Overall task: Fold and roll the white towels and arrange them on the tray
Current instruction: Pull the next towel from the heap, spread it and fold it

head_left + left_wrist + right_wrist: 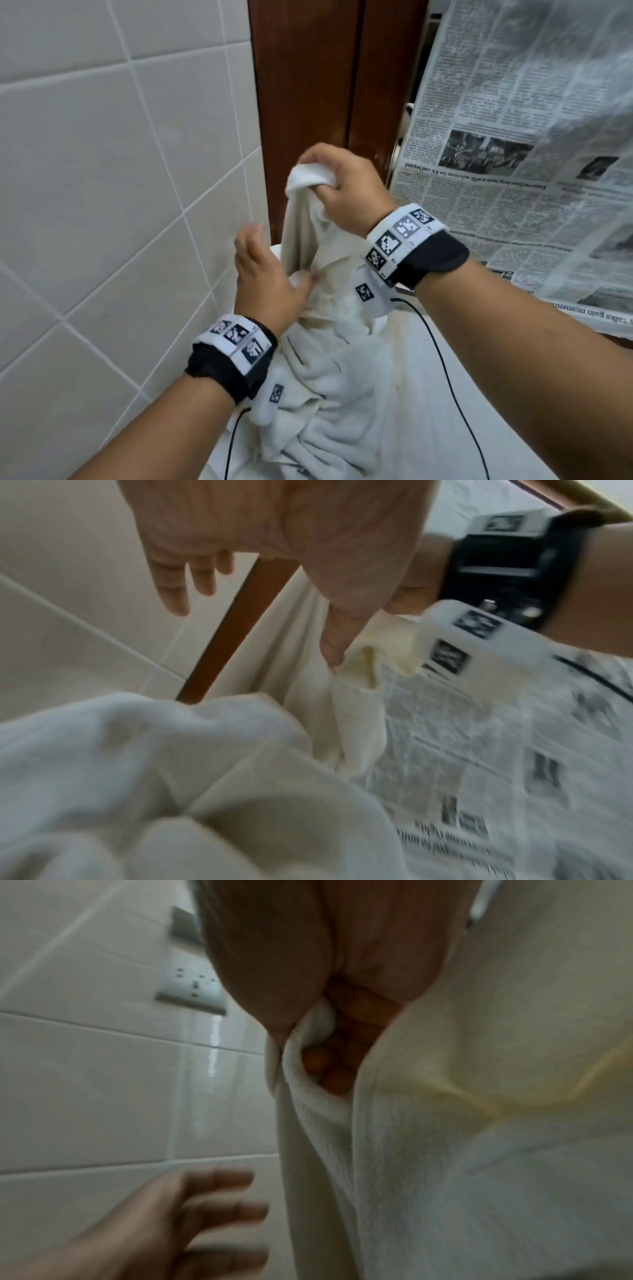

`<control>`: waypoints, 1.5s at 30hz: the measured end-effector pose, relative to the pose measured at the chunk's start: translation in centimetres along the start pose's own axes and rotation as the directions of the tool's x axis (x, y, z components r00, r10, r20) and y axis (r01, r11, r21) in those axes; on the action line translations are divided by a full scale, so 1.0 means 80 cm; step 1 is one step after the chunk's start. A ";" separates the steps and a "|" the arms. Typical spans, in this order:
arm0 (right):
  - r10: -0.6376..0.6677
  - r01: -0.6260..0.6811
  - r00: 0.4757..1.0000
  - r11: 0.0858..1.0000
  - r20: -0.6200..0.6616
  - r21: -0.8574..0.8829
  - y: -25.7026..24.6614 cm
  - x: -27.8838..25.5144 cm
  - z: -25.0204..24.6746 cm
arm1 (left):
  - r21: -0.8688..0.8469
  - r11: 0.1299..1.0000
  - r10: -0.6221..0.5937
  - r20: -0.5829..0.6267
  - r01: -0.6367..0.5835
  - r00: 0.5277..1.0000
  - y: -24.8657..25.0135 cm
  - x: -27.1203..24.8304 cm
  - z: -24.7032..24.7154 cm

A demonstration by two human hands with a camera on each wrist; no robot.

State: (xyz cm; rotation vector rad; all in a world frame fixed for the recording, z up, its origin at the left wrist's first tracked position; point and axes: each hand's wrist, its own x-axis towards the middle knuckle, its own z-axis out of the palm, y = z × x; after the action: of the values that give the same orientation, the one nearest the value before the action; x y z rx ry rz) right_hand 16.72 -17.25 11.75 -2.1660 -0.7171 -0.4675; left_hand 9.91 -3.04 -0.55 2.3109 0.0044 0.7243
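White towel [329,359]: terry cloth, off-white, faint yellowish staining in the folds; crumpled in a heap on a white surface [428,394] low in the head view, with one corner drawn up into a taut, narrow column.

Left to right:
- Tiled wall [102,171]: glossy pale square tiles, light grout lines. The right wrist view shows a grey socket plate [193,988] mounted on it.
- Left hand [267,274]: fingers spread and straight, holding nothing. It is just beside the raised column; thumb tip appears to touch the cloth in the left wrist view. Fingers blurred.
- Dark brown wooden door frame [308,102]: vertical, smooth, behind the raised corner.
- Right hand [342,185]: fist curled round the towel's top corner, cloth bunched between fingers and palm; this hand holds the column up.
- Newspaper [513,154]: printed sheets hung at right, crinkled.

Both wrists carry black straps with white marker tags. Thin black cables [445,370] run from them, across the towel heap and the white surface.
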 end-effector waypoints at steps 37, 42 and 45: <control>0.659 -0.636 0.694 0.750 0.289 -0.183 0.177 -0.133 0.051 | 0.404 0.860 -0.175 0.807 -0.311 0.565 -0.007 -0.104 0.059; 0.442 -0.444 0.895 0.896 0.059 0.022 0.104 -0.077 0.011 | -0.076 0.990 -0.082 0.373 0.118 0.924 -0.016 -0.062 0.028; 0.259 -0.260 0.870 0.964 0.420 -0.056 0.069 -0.095 0.030 | -0.147 0.989 0.025 0.052 -0.017 0.998 -0.015 -0.037 -0.002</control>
State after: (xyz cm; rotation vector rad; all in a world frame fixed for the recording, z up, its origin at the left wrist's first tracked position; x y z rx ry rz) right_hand 14.58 -20.88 3.05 -2.3441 -0.6357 0.1570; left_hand 7.55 -2.64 -2.69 2.1917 -0.0949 0.6507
